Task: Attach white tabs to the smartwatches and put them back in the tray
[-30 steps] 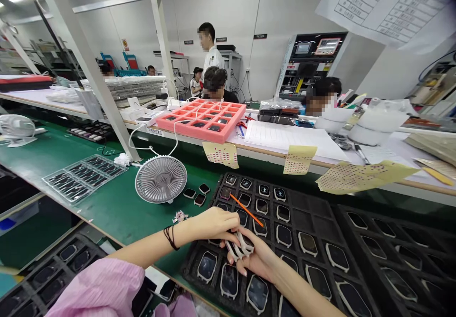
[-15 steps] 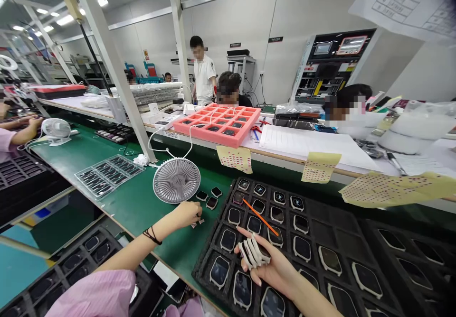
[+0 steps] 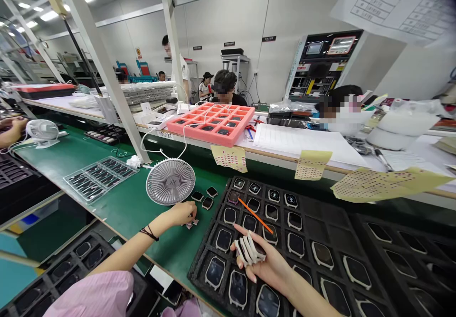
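My right hand (image 3: 272, 265) is closed around a stack of several pale-framed smartwatch bodies (image 3: 250, 250), its index finger stretched along them. Beneath it lies a black foam tray (image 3: 204, 253) with rows of square smartwatches in its pockets. My left hand (image 3: 184, 212) rests low over the green bench, fingertips pinched together; what they grip is hidden. Small pinkish-white scraps (image 3: 192, 224) lie right by those fingertips. Just beyond, three loose smartwatches (image 3: 207, 203) sit on the bench. An orange stick (image 3: 255, 216) slants across the tray's watches.
A grey fan (image 3: 171, 181) stands behind my left hand, with a clear blister tray (image 3: 100, 179) to its left. A pink foam tray (image 3: 231, 140) is on the raised shelf. Another black foam tray (image 3: 383, 253) adjoins on the right. Other people sit or stand beyond.
The whole view has shifted slightly, so things appear further left. Both hands stay nearly in place, the right still holding the stack. A standing person in the background has moved left behind the post.
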### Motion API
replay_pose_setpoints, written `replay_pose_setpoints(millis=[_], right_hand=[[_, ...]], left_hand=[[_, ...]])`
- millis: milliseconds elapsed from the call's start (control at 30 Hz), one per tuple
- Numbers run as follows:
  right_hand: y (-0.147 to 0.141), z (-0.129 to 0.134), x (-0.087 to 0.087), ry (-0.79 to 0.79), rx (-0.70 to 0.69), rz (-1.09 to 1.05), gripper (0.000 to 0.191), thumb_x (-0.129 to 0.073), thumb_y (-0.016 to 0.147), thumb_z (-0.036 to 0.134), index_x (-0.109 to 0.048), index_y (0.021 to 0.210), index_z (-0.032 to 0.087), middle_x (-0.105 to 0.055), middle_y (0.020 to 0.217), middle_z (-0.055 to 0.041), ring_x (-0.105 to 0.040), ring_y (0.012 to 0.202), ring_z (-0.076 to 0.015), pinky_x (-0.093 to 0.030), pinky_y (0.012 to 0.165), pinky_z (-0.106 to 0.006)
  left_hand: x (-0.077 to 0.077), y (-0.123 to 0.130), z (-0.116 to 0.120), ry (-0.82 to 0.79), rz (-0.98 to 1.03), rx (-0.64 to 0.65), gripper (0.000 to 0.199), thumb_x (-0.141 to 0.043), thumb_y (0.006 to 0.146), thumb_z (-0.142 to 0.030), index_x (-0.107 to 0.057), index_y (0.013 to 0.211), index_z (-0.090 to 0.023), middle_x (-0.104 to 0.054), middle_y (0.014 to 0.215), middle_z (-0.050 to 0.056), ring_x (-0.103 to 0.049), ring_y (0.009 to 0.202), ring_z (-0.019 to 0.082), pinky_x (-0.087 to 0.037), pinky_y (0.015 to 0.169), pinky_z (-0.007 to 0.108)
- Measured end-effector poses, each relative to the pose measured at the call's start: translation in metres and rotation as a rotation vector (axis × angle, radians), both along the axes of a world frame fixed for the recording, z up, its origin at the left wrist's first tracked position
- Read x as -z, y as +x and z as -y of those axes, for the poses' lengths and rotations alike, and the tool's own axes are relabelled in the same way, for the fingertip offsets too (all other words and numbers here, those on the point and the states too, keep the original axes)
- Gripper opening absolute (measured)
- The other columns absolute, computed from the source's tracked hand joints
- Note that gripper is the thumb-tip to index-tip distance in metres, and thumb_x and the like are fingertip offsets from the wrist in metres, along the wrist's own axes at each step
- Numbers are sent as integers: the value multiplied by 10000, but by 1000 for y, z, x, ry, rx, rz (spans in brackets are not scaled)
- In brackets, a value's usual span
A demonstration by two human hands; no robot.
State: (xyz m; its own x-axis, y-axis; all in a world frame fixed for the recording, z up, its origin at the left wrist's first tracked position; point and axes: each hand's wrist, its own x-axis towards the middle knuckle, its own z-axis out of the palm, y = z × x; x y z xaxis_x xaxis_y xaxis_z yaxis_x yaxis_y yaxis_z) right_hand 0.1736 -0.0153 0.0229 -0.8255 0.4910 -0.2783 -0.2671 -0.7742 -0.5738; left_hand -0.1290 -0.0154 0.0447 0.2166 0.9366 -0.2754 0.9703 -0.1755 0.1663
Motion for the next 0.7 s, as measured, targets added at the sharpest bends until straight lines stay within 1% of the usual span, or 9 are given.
replay_pose_setpoints(millis=[133,267,367,467,533,600,633,667,700], right_hand=[[0,0,-2,10,18,-3,607,-508,885,394,-312,1417,177,-688,884,-108,-654,622,-204,-442,354,-222],[1,0,-2,16,37,-5,652,-530,873,392,-278,1433,175,-690,880,-110,-655,615,-204,-442,353,-222],[1,0,-1,19,44,-7,662,-532,872,396,-269,1438,177,-692,878,-109,-658,617,-210,-442,351,-228],[0,0,-2,47,114,-11,674,-549,866,393,-265,1443,193,-692,893,-103,-656,624,-210,-444,359,-235],[-2,0,-4,80,212,-5,683,-569,860,388,-266,1445,208,-691,903,-94,-655,637,-208,-452,378,-242],[-3,1,-6,123,326,9,682,-582,856,392,-278,1443,223,-689,911,-82,-653,654,-205,-464,402,-251],[-3,1,-7,152,379,16,680,-587,854,397,-285,1441,233,-686,917,-77,-651,666,-205,-471,415,-258],[-3,2,-8,185,427,23,681,-594,851,401,-288,1439,244,-683,922,-69,-650,677,-205,-479,429,-266],[-3,2,-8,220,471,30,686,-602,847,405,-288,1439,258,-680,927,-60,-648,692,-207,-489,444,-275]], left_hand=[[-1,0,1,-11,19,11,136,-519,782,-128,-644,830,-154,-649,965,89,-607,721,169,-415,570,224],[1,-1,0,-22,41,27,98,-562,759,-103,-634,735,-165,-646,933,64,-593,682,149,-401,548,214],[-1,1,0,31,46,3,93,-579,751,-81,-615,737,-166,-639,890,58,-597,704,162,-415,563,218],[-11,15,3,149,58,-40,122,-508,820,-83,-604,824,-159,-626,861,73,-602,809,211,-459,667,271],[-22,35,9,241,89,-50,178,-423,896,-121,-597,916,-155,-616,925,92,-590,889,223,-470,755,316],[-31,63,15,331,207,-26,242,-354,955,-185,-592,996,-175,-600,1004,88,-577,946,197,-464,829,316],[-34,78,18,379,396,4,240,-373,959,-210,-607,1000,-177,-603,991,81,-583,932,183,-467,830,301],[-37,94,19,391,595,16,216,-419,948,-236,-625,985,-183,-614,963,69,-596,897,172,-477,808,287],[-37,109,20,362,778,-8,183,-482,925,-269,-634,981,-183,-630,934,61,-608,855,164,-489,771,274]])
